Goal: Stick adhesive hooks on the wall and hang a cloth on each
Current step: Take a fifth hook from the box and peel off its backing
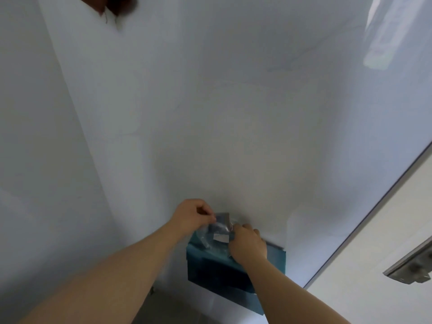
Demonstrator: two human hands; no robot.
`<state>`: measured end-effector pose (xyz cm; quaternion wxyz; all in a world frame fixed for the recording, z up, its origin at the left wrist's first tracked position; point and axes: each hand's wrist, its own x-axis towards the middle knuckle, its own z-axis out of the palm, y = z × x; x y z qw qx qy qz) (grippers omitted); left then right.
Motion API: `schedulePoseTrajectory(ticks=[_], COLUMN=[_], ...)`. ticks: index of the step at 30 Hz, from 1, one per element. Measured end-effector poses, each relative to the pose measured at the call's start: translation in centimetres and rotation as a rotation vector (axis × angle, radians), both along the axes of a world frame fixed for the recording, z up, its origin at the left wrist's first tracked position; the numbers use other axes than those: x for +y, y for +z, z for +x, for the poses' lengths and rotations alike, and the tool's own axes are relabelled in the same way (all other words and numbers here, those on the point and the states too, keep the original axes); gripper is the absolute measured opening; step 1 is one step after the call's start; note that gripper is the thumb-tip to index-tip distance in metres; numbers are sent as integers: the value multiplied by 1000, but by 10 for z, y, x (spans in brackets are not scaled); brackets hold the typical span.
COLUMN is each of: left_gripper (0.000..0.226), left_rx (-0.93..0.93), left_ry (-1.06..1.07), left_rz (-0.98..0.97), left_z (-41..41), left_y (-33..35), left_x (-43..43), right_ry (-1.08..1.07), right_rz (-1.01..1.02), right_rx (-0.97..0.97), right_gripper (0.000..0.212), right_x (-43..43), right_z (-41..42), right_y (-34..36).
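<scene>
Low against the white wall (222,113), both my hands work on a clear plastic packet (219,232) with dark contents and a small white label. My left hand (194,216) pinches the packet's upper left edge between thumb and fingertips. My right hand (249,242) grips its right side, fingers curled over it. Under the packet sits a teal cloth-covered block or box (215,270) standing by the wall. The packet's contents are too blurred to make out as hooks.
A white door (385,230) with a grey frame edge runs diagonally at the right, with a metal fitting (411,267) on it. A dark brown object (112,5) hangs at the top left of the wall. The wall corner lies on the left.
</scene>
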<state>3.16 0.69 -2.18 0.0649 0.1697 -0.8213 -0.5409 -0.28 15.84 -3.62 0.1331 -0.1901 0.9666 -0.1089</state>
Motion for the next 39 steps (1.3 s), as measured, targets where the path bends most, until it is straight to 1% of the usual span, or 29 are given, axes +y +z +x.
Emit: schedulePoseTrajectory(ticks=[1,3,5,6,9,11,16,19,24,28,30,34,37,39], left_gripper=[16,14,11,11,14,16,19,19,20,18,17,16,19,22], left_rx=[-2,-17,-51,-65,-64,-54,-38,-60,-70,-77,-71,-46,-17,-6], left_ry=[26,83,116,115,99,96,57,17,32,62,82,95,90,90], left_rz=[110,262,346,357,343,323,195,171,252,340,366,393,404,388], left_z=[0,0,0,0,0,-1,-3,-3,-2,-4,-5,-7,-10,-12], left_y=[4,8,9,9,7,7,5,6,9,16,19,24,29,32], left_x=[-2,-4,-6,-6,-3,-1,4,5,-2,-4,-4,-2,0,2], right_ry=[-4,-12,-16,-19,-35,-65,-165,-165,-186,-272,-279,-303,-323,-329], right_rz=[-9,-27,-35,-39,-71,-126,-313,-284,-320,-492,-518,-560,-702,-759], right_rx=[0,-6,-6,-4,2,-14,-128,-96,-93,-99,-94,-78,-92,-85], right_gripper=[36,37,38,38,32,30,33,31,30,27,27,23,23,22], right_x=[0,1,0,-1,-3,-4,-7,-5,-1,-6,-7,-6,-5,-4], right_z=[0,-1,-2,-2,-2,-2,-5,-8,-9,-12,-15,-21,-20,-20], right_y=[0,1,2,2,4,6,11,11,13,10,9,13,20,25])
